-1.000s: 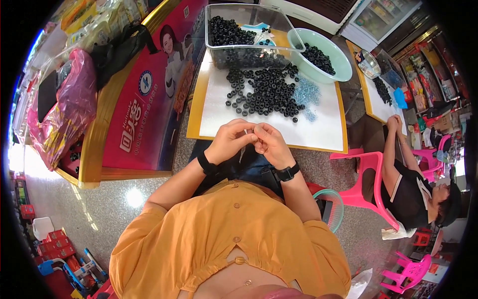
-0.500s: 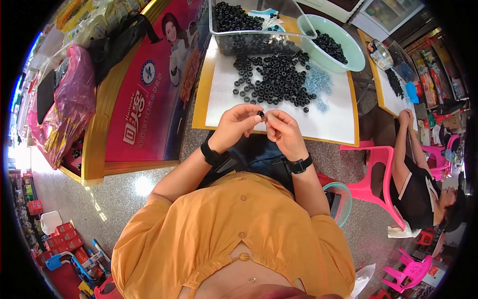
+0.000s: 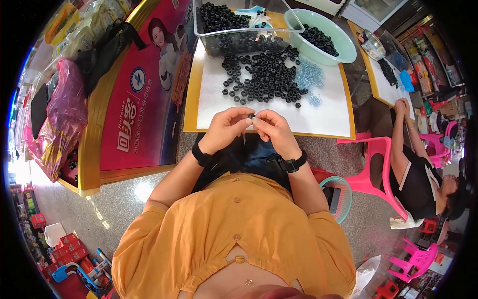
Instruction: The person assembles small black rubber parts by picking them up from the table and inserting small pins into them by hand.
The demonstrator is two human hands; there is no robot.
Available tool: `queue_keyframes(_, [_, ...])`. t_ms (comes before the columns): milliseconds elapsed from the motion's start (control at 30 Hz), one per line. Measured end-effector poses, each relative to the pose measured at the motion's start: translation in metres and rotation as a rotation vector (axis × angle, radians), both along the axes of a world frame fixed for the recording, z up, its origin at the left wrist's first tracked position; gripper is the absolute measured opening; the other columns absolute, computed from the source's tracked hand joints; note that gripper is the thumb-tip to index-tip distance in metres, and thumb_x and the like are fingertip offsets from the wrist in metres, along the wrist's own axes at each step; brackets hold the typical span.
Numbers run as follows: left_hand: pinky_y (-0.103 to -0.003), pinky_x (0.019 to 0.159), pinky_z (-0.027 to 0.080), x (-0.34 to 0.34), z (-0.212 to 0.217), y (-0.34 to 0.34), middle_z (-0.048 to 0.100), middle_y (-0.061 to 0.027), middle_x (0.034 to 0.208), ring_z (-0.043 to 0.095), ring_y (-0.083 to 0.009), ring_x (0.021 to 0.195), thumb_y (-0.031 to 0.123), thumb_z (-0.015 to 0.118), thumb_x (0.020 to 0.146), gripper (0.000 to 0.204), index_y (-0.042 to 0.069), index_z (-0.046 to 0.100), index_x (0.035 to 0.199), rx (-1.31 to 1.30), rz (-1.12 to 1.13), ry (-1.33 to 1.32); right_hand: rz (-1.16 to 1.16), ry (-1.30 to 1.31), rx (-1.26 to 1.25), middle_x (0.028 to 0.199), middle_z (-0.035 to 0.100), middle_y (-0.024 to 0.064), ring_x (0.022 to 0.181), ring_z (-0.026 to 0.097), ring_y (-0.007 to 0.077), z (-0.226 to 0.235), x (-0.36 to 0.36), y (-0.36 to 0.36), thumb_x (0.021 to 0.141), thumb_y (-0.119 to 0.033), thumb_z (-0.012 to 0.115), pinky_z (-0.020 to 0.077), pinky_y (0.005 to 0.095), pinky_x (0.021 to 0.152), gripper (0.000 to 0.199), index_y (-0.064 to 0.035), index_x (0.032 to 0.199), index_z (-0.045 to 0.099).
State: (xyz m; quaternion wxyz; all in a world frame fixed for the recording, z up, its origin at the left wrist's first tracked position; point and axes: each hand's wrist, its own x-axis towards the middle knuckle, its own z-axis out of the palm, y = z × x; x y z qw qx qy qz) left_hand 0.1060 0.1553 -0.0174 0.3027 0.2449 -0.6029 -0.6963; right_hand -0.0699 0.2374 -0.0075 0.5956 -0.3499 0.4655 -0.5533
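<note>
My left hand (image 3: 225,130) pinches a small black ring-shaped piece (image 3: 251,116) between thumb and fingertips, just off the table's near edge. Thumb and forefinger of my right hand (image 3: 277,130) are closed against the same piece from the other side; whether they hold something tiny of their own is hidden. Beyond my hands, many like black rings (image 3: 264,74) lie loose on the white tabletop (image 3: 219,112). To their right spreads a patch of small clear bluish pieces (image 3: 309,77).
A clear plastic bin (image 3: 249,31) and a pale green basin (image 3: 346,47) at the table's far side hold more black rings. A pink counter (image 3: 134,109) stands at left. On the right are a pink chair (image 3: 368,159), a mint basket (image 3: 343,199) and a seated person (image 3: 418,179).
My right fingertips have come in from slightly apart to meet the black ring in my left hand. The whole view has shifted a little, with the table sliding up and left.
</note>
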Motion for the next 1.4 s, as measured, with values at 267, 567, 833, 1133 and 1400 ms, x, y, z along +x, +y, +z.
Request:
queue_keyframes(267, [-0.018, 0.059, 0.044, 0.002, -0.005, -0.006, 0.062, 0.0031, 0.086, 0.053, -0.0027, 0.068, 0.010, 0.071, 0.089, 0.025, 0.006, 0.066, 0.114, -0.127, 0.007, -0.079, -0.128, 0.541, -0.058, 0.082, 0.065, 0.0012, 0.070, 0.058, 0.0100, 0.000, -0.024, 0.000, 0.093, -0.018, 0.066, 0.0476, 0.0241, 0.063, 0.017, -0.0027, 0.100, 0.067])
queue_keyframes(567, [-0.018, 0.059, 0.045, 0.000, -0.008, -0.009, 0.059, 0.0040, 0.087, 0.054, -0.0031, 0.069, 0.009, 0.067, 0.091, 0.024, 0.005, 0.065, 0.115, 0.057, 0.048, -0.021, -0.626, 1.077, 0.081, 0.091, 0.069, 0.0134, 0.079, 0.066, 0.0228, -0.010, -0.168, 0.014, 0.090, -0.018, 0.065, 0.0516, 0.0328, 0.074, 0.019, -0.0016, 0.099, 0.067])
queue_keyframes(833, [-0.019, 0.058, 0.046, 0.004, -0.015, -0.017, 0.057, 0.0037, 0.086, 0.055, -0.0049, 0.065, 0.011, 0.066, 0.092, 0.024, 0.004, 0.063, 0.115, 0.234, 0.069, -0.072, -0.431, 1.280, 0.202, 0.094, 0.069, 0.0174, 0.088, 0.066, 0.0306, 0.006, -0.214, -0.023, 0.089, -0.017, 0.062, 0.0518, 0.0374, 0.078, 0.019, -0.0042, 0.102, 0.067])
queue_keyframes(1133, [-0.020, 0.058, 0.047, 0.002, -0.014, -0.019, 0.058, 0.0026, 0.085, 0.056, -0.0061, 0.065, 0.009, 0.065, 0.093, 0.024, 0.004, 0.063, 0.116, 0.261, 0.071, -0.033, -0.286, 1.323, 0.231, 0.092, 0.069, 0.0171, 0.089, 0.066, 0.0330, 0.008, -0.245, -0.025, 0.086, -0.008, 0.056, 0.0513, 0.0390, 0.079, 0.019, -0.0044, 0.102, 0.066])
queue_keyframes(1400, [-0.020, 0.058, 0.048, 0.002, -0.011, -0.018, 0.058, 0.0025, 0.088, 0.057, -0.0062, 0.067, 0.006, 0.064, 0.093, 0.023, 0.003, 0.063, 0.116, 0.254, 0.053, -0.026, -0.241, 1.415, 0.280, 0.100, 0.070, 0.0185, 0.095, 0.067, 0.0335, 0.010, -0.259, -0.071, 0.087, -0.016, 0.059, 0.0510, 0.0392, 0.086, 0.028, -0.0047, 0.112, 0.067])
